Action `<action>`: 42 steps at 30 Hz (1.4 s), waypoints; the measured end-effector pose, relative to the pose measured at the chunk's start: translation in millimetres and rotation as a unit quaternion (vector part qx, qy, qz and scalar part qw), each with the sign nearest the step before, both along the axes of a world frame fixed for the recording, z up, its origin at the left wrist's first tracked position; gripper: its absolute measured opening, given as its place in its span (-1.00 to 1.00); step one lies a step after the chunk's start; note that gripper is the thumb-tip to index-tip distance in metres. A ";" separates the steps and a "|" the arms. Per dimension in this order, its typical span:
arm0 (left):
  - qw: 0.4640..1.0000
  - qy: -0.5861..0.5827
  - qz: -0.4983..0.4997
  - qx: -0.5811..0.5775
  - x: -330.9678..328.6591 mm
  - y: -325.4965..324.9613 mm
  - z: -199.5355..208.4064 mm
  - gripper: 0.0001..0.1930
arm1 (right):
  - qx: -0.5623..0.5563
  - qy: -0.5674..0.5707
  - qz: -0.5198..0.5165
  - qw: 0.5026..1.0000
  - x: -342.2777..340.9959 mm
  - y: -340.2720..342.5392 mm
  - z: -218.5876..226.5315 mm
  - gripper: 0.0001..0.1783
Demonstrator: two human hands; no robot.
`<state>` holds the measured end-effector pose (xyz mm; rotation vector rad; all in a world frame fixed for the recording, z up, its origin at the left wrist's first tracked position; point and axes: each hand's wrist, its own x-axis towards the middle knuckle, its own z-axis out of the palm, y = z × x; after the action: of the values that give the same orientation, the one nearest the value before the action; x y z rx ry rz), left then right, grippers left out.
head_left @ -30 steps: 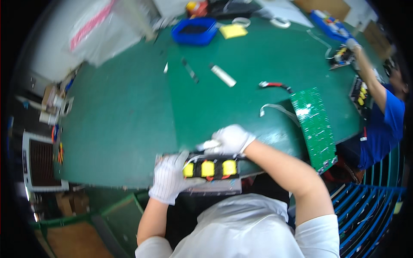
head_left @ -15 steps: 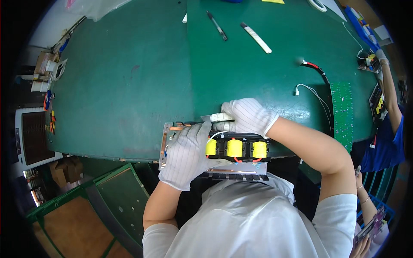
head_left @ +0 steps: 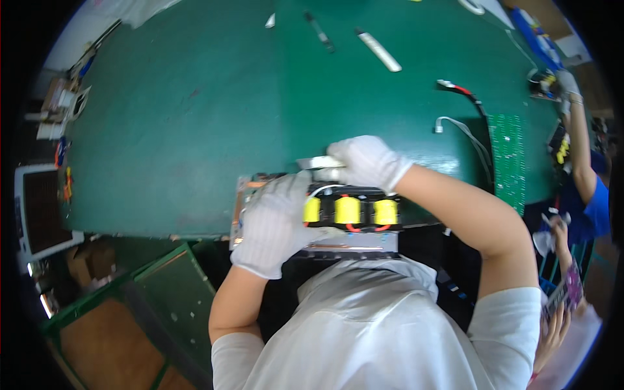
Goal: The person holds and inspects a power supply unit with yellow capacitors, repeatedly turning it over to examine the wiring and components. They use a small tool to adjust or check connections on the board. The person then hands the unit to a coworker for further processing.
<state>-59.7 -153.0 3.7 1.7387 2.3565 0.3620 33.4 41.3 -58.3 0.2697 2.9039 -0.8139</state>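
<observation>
Left hand [head_left: 276,224] grips the board [head_left: 338,224] (three yellow coils mounted). Right hand [head_left: 365,162] pinches a small white part [head_left: 320,162] at its top edge, not yet seated.

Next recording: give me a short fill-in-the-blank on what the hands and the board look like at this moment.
1. Both hands, the left hand and the right hand, wear ____ gloves.
2. The board assembly carries three ____ round components.
3. The table has a ____ top.
4. The green circuit board lies to the person's ____.

Missing words: white; yellow; green; right
</observation>
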 end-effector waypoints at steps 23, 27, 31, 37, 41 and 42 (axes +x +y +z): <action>0.988 0.070 0.110 0.084 24.6 -7.0 6.9 -0.11 | -0.082 0.287 -0.154 0.942 27.5 80.1 35.5 -0.75; 0.993 0.079 0.086 0.030 20.2 -10.2 2.4 -0.27 | -0.098 0.171 -0.012 0.980 -22.1 25.3 -6.3 -0.72; 0.994 0.086 0.071 0.003 21.0 -7.2 1.6 -0.32 | -0.080 0.086 0.070 0.991 -44.0 -8.2 5.0 -0.54; 0.996 0.063 0.053 0.015 16.5 -4.4 1.1 -0.32 | -0.020 0.080 0.096 0.992 -46.4 -18.2 1.6 -0.47; 0.998 0.048 0.044 -0.020 15.4 -3.4 5.1 -0.34 | 0.005 0.083 0.088 0.993 -43.5 -18.6 -1.1 -0.48; 0.998 0.042 0.039 -0.028 14.6 -4.9 6.8 -0.36 | 0.004 0.084 0.088 0.993 -43.6 -19.0 1.0 -0.48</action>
<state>-45.1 -157.9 10.5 1.6719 2.4721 0.2358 -10.1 22.3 -57.3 -0.0571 3.0292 -0.8338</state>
